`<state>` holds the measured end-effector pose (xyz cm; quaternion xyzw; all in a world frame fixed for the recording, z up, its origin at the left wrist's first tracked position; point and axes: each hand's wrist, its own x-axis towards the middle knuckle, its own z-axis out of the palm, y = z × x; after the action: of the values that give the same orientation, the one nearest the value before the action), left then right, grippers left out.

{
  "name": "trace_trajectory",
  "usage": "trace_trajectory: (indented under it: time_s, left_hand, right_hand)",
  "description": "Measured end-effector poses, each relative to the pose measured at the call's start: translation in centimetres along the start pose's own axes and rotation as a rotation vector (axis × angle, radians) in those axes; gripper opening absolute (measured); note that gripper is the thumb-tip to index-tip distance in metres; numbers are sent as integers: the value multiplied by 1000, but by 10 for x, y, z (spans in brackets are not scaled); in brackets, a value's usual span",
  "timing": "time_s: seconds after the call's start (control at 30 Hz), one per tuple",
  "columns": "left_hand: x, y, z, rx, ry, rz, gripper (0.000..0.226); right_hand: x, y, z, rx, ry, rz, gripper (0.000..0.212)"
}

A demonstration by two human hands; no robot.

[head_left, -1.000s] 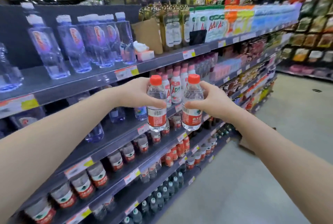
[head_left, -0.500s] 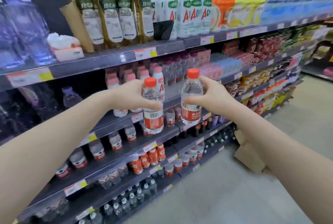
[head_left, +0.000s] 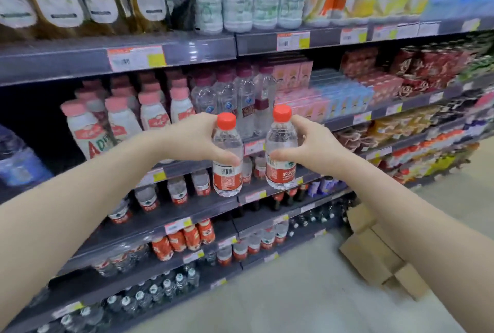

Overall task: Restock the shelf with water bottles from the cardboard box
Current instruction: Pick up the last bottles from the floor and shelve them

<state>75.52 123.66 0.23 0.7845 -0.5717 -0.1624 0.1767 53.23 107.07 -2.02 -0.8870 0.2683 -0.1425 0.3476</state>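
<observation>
Head view: both hands mid-frame, before the shelves.
Left hand [head_left: 199, 138]: wrapped round left bottle [head_left: 227, 157], upright.
Right hand [head_left: 311, 146]: gripping right bottle [head_left: 281, 149], upright.
Target, likely: shelf [head_left: 171, 208] of matching red-label bottles, just below centre.
Box [head_left: 379, 249]: on floor, lower right.
Advice: keep bottles upright and apart; set them behind the front row, labels outward.

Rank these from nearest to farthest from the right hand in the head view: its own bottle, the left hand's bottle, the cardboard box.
1. Right hand's own bottle, gripped.
2. Left hand's bottle, just beside it to the left.
3. Cardboard box, on the floor below right.
</observation>
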Motion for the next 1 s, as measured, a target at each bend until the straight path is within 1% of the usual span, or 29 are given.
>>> trace_trajectory:
  time_s: [0.03, 0.1, 0.13, 0.23, 0.33, 0.37, 0.47, 0.5, 0.6, 0.63, 0.7, 0.73, 0.77, 0.9, 1.0]
  left_hand:
    - [12, 2, 5, 3, 3, -12, 68]
    - [31, 7, 14, -15, 0, -47, 83]
    - [38, 9, 18, -20, 8, -73, 87]
    - [56, 19, 34, -41, 32, -114, 76]
    - [68, 37, 53, -96, 33, -143, 72]
    - [72, 40, 62, -102, 39, -170, 66]
    - [80, 55, 84, -146, 92, -253, 40]
    - [84, 58, 93, -155, 111, -265, 41]
    - [95, 70, 118, -189, 181, -300, 55]
    - [99, 73, 126, -207, 194, -311, 55]
    - [106, 78, 142, -230, 235, -313, 51]
    - [109, 80, 150, -252, 263, -309, 49]
    - [113, 79, 158, -280, 290, -308, 48]
    - [127, 60, 199, -342, 363, -283, 45]
    - [142, 34, 252, -387, 488, -266, 46]
  right_hand:
    - [9, 9, -5, -6, -20, -13, 69]
    - [22, 25, -15, 2, -42, -18, 46]
    - [27, 32, -20, 12, -49, -24, 39]
    - [44, 58, -30, 47, -82, -104, 45]
    - [61, 89, -38, 82, -138, -161, 39]
    - [68, 100, -40, 88, -160, -184, 40]
    - [86, 126, -47, 116, -239, -245, 38]
    - [91, 136, -48, 132, -265, -261, 38]
    - [103, 161, -49, 173, -318, -296, 51]
    - [106, 170, -48, 170, -328, -300, 58]
    - [111, 187, -44, 150, -335, -299, 82]
    - [113, 195, -42, 140, -341, -295, 90]
    - [114, 204, -40, 126, -346, -311, 90]
    - [117, 250, -27, 77, -306, -418, 58]
    - [125, 297, -2, 79, -261, -467, 50]
